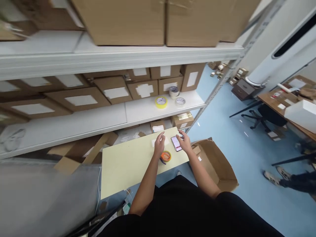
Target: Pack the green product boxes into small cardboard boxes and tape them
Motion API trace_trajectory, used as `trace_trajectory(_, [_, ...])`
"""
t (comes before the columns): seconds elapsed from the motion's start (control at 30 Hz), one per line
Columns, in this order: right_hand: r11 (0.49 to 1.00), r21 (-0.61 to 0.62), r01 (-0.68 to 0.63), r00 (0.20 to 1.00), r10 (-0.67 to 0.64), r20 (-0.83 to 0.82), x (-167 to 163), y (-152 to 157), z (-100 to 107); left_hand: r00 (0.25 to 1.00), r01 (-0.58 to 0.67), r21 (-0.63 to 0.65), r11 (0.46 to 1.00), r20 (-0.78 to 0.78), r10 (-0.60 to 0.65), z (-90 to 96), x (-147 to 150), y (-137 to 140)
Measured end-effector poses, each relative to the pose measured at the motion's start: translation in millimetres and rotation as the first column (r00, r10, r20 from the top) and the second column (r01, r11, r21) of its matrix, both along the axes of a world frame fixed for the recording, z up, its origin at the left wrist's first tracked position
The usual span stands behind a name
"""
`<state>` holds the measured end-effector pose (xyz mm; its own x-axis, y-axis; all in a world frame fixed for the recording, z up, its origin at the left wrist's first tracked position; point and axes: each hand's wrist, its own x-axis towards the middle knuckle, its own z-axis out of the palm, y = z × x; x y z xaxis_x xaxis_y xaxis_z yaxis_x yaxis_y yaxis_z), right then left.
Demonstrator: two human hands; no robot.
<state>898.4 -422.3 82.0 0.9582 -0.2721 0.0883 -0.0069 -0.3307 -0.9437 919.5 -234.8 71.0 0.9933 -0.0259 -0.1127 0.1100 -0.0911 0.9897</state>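
Note:
My left hand (159,144) hovers over the pale yellow table (125,161), thumb and index finger apart, with nothing visible in it. My right hand (185,143) is beside a phone (176,144) with a lit screen, its thumb over the phone's edge and its index finger stretched out. Something small and dark shows between that thumb and finger; I cannot make it out. Nearer me lies a yellow tape roll (169,158) with an orange-and-dark item at it, partly hidden by my left forearm. A white paper slip (154,143) lies behind my left hand.
Shelves (103,119) with cardboard boxes (115,93) rise behind the table. Tape rolls (161,102) sit on the middle shelf. An open carton (217,161) stands on the floor at right, another (81,151) at left. A person's legs (293,182) show at far right.

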Motion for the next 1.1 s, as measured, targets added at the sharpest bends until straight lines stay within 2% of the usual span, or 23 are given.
trace_trajectory(0.1, [0.993, -0.017, -0.114, 0.993, 0.114, -0.001, 5, 64, -3, 0.996, -0.087, 0.004, 0.996, 0.026, 0.087, 7.1, -6, 65])
trace_trajectory(0.23, [0.971, -0.032, -0.237, 0.971, 0.237, -0.019, 4, 135, -14, 0.980, -0.197, 0.032, 0.980, 0.009, 0.197, 0.3, -22, 147])
trace_trajectory(0.33, [0.957, -0.059, -0.283, 0.959, 0.281, -0.042, 1, 169, -30, 0.968, -0.246, 0.065, 0.967, -0.030, 0.249, -13.1, -35, 193])
trace_trajectory(0.43, [0.945, -0.145, -0.292, 0.956, 0.284, -0.073, -4, 180, -50, 0.961, -0.261, 0.082, 0.962, -0.070, 0.267, -28.9, -45, 218])
trace_trajectory(0.57, [0.896, -0.330, -0.297, 0.955, 0.270, -0.127, -15, 161, -81, 0.955, -0.273, 0.094, 0.957, -0.096, 0.282, -50.0, -53, 220])
trace_trajectory(0.73, [0.844, -0.439, -0.309, 0.932, 0.178, -0.314, -34, 121, -125, 0.954, -0.257, 0.123, 0.959, -0.128, 0.272, -74.9, -65, 190])
trace_trajectory(0.83, [0.851, -0.415, -0.322, 0.888, 0.119, -0.444, -49, 108, -158, 0.954, -0.226, 0.155, 0.962, -0.166, 0.251, -89.4, -73, 168])
trace_trajectory(0.9, [0.867, -0.361, -0.345, 0.858, 0.135, -0.496, -60, 107, -182, 0.953, -0.211, 0.179, 0.961, -0.180, 0.242, -98.9, -78, 153])
trace_trajectory(1.0, [0.874, -0.295, -0.386, 0.825, 0.185, -0.534, -75, 112, -216, 0.950, -0.202, 0.208, 0.957, -0.197, 0.243, -112.7, -87, 135])
trace_trajectory(1.1, [0.893, -0.280, -0.353, 0.831, 0.162, -0.532, -78, 121, -238, 0.938, -0.206, 0.233, 0.950, -0.231, 0.260, -124.7, -99, 123])
